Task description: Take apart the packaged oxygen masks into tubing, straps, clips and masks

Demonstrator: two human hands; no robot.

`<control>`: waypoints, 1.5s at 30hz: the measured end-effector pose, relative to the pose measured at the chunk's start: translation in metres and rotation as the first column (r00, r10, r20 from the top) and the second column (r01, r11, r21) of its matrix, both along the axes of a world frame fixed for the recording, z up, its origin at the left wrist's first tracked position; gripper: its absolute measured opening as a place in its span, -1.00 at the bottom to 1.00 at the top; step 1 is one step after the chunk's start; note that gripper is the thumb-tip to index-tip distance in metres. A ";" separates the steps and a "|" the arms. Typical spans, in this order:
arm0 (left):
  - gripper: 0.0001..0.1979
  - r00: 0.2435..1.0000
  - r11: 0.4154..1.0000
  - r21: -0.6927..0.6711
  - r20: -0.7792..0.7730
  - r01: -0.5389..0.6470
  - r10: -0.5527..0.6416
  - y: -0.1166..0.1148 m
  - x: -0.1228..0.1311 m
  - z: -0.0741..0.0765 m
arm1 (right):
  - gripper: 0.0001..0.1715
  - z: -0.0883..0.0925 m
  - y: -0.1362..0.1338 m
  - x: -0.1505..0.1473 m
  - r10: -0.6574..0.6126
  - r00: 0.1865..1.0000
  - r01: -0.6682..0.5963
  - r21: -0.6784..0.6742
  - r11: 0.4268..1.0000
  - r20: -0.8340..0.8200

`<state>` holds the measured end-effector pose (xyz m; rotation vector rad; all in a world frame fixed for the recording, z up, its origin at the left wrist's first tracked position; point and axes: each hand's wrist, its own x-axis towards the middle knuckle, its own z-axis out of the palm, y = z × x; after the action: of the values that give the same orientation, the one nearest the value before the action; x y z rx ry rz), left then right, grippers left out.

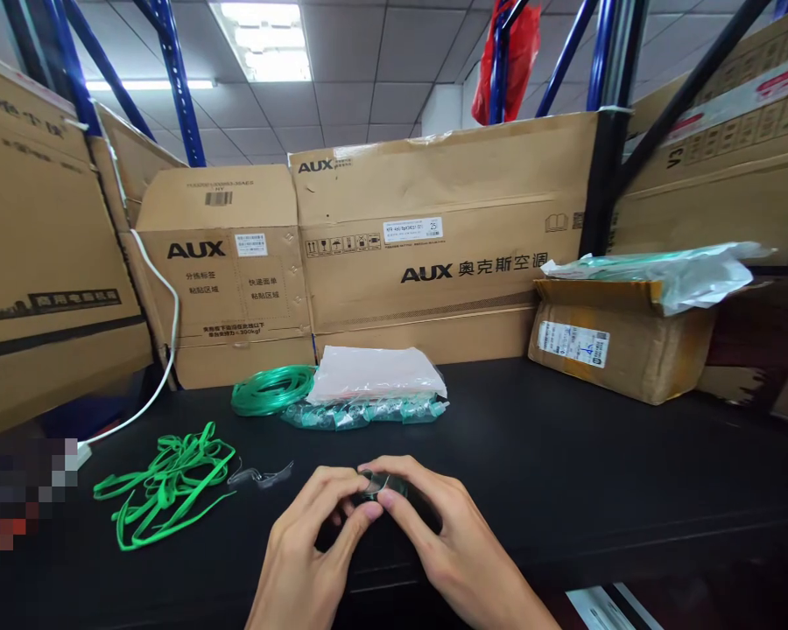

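A small, clear, curved piece (376, 486) is held between both hands near the front of the black table. My left hand (321, 534) pinches its left side with thumb and fingers. On its right side, my right hand (437, 525) is closed with thumb and forefinger. The fingers hide part of the piece, so its full shape cannot be made out. A crumpled strip of clear film (261, 474) lies to the left of my hands, beside a tangled green cord (171, 481).
Behind the hands, a coil of green tubing (272, 389) touches a white packet (377, 372) on teal-tinted plastic packaging (368, 413). An opened carton (623, 346) with plastic bags stands at right. Large cardboard (433, 206) walls the back. A white cable (174, 324) hangs at left.
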<state>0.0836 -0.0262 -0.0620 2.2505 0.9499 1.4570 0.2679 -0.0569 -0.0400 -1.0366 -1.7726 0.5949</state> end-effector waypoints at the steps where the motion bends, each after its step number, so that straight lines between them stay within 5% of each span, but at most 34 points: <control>1: -0.89 1.000 1.000 -0.003 -0.002 -0.005 0.005 -0.001 0.001 0.000 | -0.76 0.000 0.000 0.000 -0.005 1.000 0.005 -0.002 1.000 -0.002; 9: -0.84 1.000 0.998 -0.047 -0.010 0.029 -0.030 -0.006 0.004 0.002 | -0.66 -0.005 0.004 -0.001 -0.026 0.993 0.018 -0.065 0.998 -0.117; 22: -0.87 0.996 0.999 -0.001 -0.078 0.042 -0.042 -0.007 0.003 0.002 | -0.82 0.001 0.002 -0.002 0.029 0.985 -0.033 -0.020 0.999 -0.169; 28: -0.89 0.999 0.999 -0.034 -0.023 -0.032 0.031 -0.008 0.002 -0.001 | -0.88 0.003 0.002 -0.003 0.041 0.964 -0.048 -0.021 0.999 -0.263; 45: -0.76 0.979 0.975 -0.218 0.204 0.053 -0.008 -0.017 0.005 -0.001 | -0.90 0.002 -0.001 0.000 0.104 0.970 -0.118 -0.052 0.992 -0.222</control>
<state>0.0882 -0.0435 -0.0635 1.9095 0.9564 1.4541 0.2680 -0.0576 -0.0379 -0.8826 -1.6326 0.8098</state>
